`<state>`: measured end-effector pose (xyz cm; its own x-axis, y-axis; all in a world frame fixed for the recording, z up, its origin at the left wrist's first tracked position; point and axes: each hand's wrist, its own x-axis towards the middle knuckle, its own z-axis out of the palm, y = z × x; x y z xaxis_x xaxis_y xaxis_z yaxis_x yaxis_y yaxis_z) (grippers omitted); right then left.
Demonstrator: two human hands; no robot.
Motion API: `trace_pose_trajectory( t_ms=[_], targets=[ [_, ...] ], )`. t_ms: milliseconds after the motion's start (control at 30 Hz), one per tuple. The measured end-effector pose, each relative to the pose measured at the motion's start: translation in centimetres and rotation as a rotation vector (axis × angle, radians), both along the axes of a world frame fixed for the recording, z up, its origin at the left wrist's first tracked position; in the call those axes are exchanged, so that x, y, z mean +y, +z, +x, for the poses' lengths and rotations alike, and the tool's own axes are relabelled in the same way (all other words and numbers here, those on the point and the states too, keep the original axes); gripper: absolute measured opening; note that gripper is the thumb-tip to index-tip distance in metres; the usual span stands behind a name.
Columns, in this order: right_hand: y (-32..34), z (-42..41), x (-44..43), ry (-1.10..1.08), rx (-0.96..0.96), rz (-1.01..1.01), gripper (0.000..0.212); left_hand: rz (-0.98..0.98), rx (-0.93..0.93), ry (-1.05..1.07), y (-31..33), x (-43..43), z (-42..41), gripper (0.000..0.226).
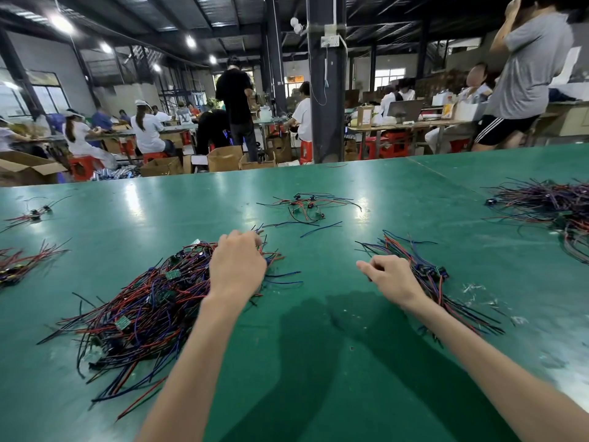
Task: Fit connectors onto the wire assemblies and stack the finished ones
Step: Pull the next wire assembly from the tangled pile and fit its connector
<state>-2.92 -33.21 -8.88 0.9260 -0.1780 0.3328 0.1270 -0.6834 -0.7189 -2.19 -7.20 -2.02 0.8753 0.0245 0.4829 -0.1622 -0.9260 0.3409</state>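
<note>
Left hand (237,266) knuckles up, fingers curled down into the 12 o'clock edge of one big tangled pile of red, blue and black wire assemblies (143,307); grip hidden, cannot tell if a wire is pinched. Right hand (392,279) loosely curled with the fingertips pointing to 9 o'clock, lying on one neater stack of same-coloured wire assemblies (428,293) with black plastic connectors (438,273) bunched at its 3 o'clock side; cannot tell if it holds anything. Both on a glossy green table (318,346). At least three small green circuit boards show in the big pile. One small scatter of wires (306,208) at 12 o'clock, one loose blue wire (322,228) just near it. One large wire heap (554,212) at 2 o'clock. Two small wire bunches at 9–10 o'clock: near bunch (19,266), far bunch (32,215). Six wire groups total.
</note>
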Motion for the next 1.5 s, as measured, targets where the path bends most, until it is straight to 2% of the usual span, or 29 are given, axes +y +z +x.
trace_pose_trajectory(
  t_ms=[67,167,267,433,633,800,933,1033,1067,1167,1333,1400,1500],
  targets=[
    [-0.8,0.2,0.7,0.017,0.058,0.197,0.046,-0.053,0.118,-0.026,0.7,2.1,0.6,0.026],
    [-1.5,0.6,1.6,0.033,0.147,0.581,0.048,0.076,0.338,-0.046,1.0,5.0,1.9,0.020],
    [-1.5,0.8,1.8,0.024,0.162,0.693,0.047,0.202,0.488,-0.060,0.0,6.7,2.6,0.024],
    [-1.6,0.7,1.8,0.026,0.167,0.716,0.046,0.277,0.270,0.016,-2.2,6.7,2.5,0.024],
    [-1.4,0.5,1.9,0.026,0.152,0.715,0.046,0.176,0.012,0.010,-3.2,6.1,2.4,0.007],
    [-1.3,0.3,2.0,0.027,0.146,0.700,0.046,-0.095,-0.257,-0.049,-2.3,5.6,1.9,0.007],
    [-1.2,0.3,2.2,0.026,0.144,0.675,0.047,-0.369,-0.451,-0.197,-0.2,3.9,0.7,0.007],
    [-1.2,0.1,2.3,0.022,0.142,0.640,0.047,-0.560,-0.449,-0.331,0.7,1.2,-0.2,0.008],
    [-1.1,0.1,2.4,0.028,0.145,0.635,0.047,-0.570,-0.452,-0.364,0.8,0.2,-0.5,0.010],
    [-0.7,-0.4,2.4,0.113,0.179,0.679,0.044,-0.458,-0.444,-0.461,-0.4,-3.0,-1.2,0.012],
    [-0.2,-1.4,3.6,0.365,0.265,0.861,0.026,-0.265,-0.258,-0.597,-4.6,-6.4,-2.2,0.027],
    [-0.1,-1.6,4.4,0.421,0.309,0.947,0.025,-0.268,-0.187,-0.615,-5.8,-6.6,-2.8,0.034],
    [0.1,-1.7,5.0,0.418,0.321,1.045,0.021,-0.417,-0.082,-0.586,-6.3,-6.5,-3.4,0.048]
  ],
)
